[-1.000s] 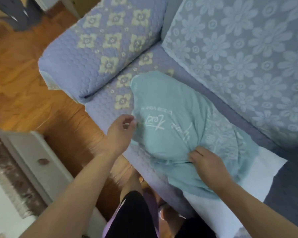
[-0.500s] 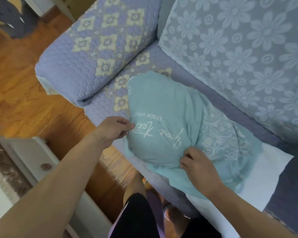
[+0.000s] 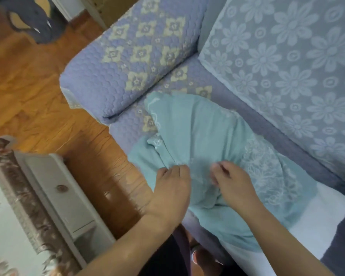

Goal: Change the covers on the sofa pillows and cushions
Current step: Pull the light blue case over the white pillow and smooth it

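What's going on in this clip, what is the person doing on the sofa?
A person is working a teal pillow cover on the sofa seat. The left hand and right hand sit close together at the cover's near edge, fingers bunching the fabric. The cover looks puffed, so a pillow seems to be inside, though none shows. A white cloth lies under it on the right.

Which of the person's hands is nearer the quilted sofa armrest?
Left. The left hand grips the teal cover just below the armrest; the right hand lies farther away.
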Motion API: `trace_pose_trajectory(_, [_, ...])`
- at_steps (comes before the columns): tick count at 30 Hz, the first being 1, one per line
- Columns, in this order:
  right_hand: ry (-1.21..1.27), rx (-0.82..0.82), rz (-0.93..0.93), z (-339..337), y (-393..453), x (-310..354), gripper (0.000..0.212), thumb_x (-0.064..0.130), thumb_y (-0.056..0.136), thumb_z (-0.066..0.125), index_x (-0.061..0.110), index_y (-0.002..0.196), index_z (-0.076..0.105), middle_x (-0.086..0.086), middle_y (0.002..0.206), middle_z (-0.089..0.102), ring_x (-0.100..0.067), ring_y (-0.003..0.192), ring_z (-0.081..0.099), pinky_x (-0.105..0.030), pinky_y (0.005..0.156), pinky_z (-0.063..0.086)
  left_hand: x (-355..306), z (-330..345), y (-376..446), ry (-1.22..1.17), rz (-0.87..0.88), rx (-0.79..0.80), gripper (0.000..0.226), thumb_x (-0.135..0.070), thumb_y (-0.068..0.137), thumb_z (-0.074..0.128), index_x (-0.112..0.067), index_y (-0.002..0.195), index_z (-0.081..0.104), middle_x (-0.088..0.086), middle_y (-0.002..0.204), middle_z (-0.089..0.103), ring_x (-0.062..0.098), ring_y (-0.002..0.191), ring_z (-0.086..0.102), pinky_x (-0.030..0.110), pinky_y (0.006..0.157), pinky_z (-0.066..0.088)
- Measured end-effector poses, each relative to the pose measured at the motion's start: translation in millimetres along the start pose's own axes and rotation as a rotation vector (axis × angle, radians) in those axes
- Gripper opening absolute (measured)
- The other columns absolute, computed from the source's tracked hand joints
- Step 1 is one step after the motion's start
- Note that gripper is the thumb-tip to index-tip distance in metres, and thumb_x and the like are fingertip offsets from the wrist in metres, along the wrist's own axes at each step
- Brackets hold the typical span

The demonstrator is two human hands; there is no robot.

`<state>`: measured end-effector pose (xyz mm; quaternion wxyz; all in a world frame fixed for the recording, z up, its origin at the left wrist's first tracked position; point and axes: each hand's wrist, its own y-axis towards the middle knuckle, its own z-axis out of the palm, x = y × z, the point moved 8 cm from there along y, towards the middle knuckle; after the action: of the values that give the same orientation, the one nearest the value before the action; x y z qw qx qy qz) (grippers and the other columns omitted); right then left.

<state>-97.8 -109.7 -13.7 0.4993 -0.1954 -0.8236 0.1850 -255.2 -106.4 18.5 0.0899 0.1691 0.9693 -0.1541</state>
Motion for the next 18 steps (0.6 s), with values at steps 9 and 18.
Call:
trace_pose_trajectory(9, [-0.426,0.211,-0.015,29.8,40.9,35.6,0.045,0.034,0.100,0.053,0.018,0.060,0.041,0.002,0.065,0.044,-0.023,0.074,0.050,-0.033,0.064,0.032,2.9,0.5,-2.1,-0.114,0.203,-0.118,0.019,-0.029,0.094,0.056,-0.017,0.102,0.068,0.001,0.091,0.060,0.021,0.084,0.056,0.037,0.078,0.046])
trace_pose_trajectory(18, [-0.172,0.210,0.060,13.4,44.9,4.7,0.045,0.042,0.096,0.061,0.011,0.066,0.052,-0.010,0.068,0.060,-0.034,0.077,0.067,-0.051,0.078,0.056,89.4,-7.2,-4.0,-0.180,0.342,-0.047,0.013,-0.025,0.101,0.061,-0.017,0.093,0.066,-0.002,0.093,0.059,0.024,0.090,0.057,0.036,0.091,0.044])
